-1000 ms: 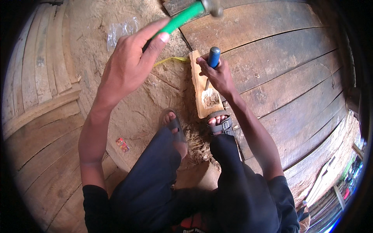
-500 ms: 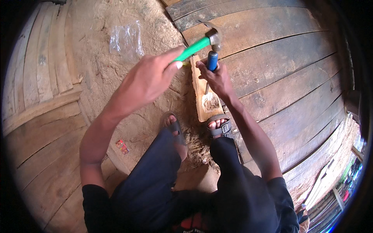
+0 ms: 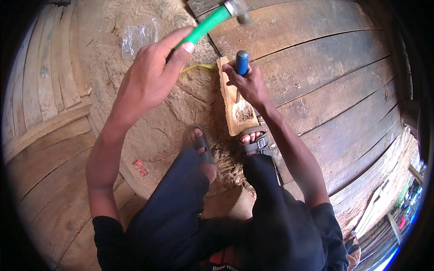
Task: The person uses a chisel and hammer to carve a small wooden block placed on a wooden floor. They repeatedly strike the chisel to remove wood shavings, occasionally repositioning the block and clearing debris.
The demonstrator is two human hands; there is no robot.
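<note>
My left hand (image 3: 156, 74) is closed round the green handle of a claw hammer (image 3: 210, 22), whose metal head is raised up and beyond the chisel. In my right hand (image 3: 251, 86) is a chisel with a blue handle (image 3: 242, 63), held nearly upright. Its blade runs down to the upper edge of a rough hollow cut in a pale block of wood (image 3: 229, 118); the exact tip is hard to make out. Splintered fibres line the hollow (image 3: 244, 113). The hammer head and the chisel's top are apart.
My sandalled right foot (image 3: 254, 140) rests against the block's near end. Wide planks (image 3: 316, 86) lie on the right, and more boards (image 3: 49, 158) on the left. On the dusty ground are clear plastic (image 3: 138, 39), a yellow strip (image 3: 199, 67) and a small red packet (image 3: 140, 167).
My left hand has lifted the hammer up and away from the chisel's top. The right hand keeps the chisel at the hollow, and the yellow strip shows more fully.
</note>
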